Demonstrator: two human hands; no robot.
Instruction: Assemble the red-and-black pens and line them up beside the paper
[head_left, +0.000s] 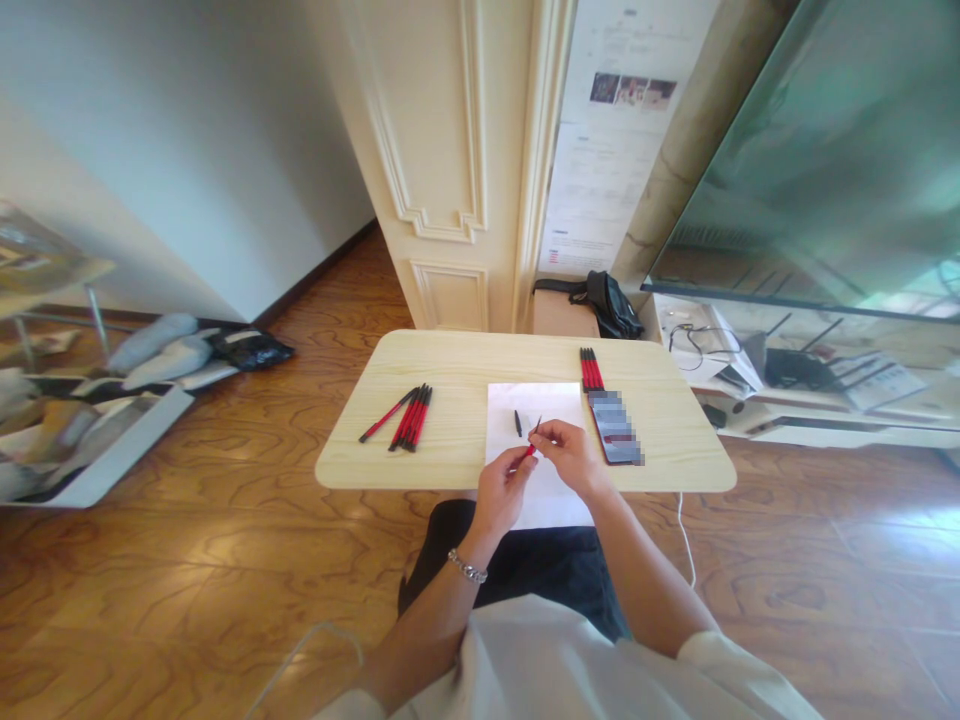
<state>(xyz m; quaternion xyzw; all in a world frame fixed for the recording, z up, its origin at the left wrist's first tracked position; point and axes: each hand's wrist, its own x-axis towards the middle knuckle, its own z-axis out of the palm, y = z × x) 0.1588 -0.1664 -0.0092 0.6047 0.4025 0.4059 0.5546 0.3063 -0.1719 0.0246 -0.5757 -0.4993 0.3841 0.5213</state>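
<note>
Forearms [660,560] convergent, left hand [501,492] and right hand [573,456] over paper [551,508], fingers [513,459] tight on red pen [531,450].

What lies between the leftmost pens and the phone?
In the head view: white paper, a black pen piece on it, left hand and right hand gripping a red pen part.

The person wears a white top [555,660], black bottoms [536,568] and a silver chain bracelet [467,567].
</note>
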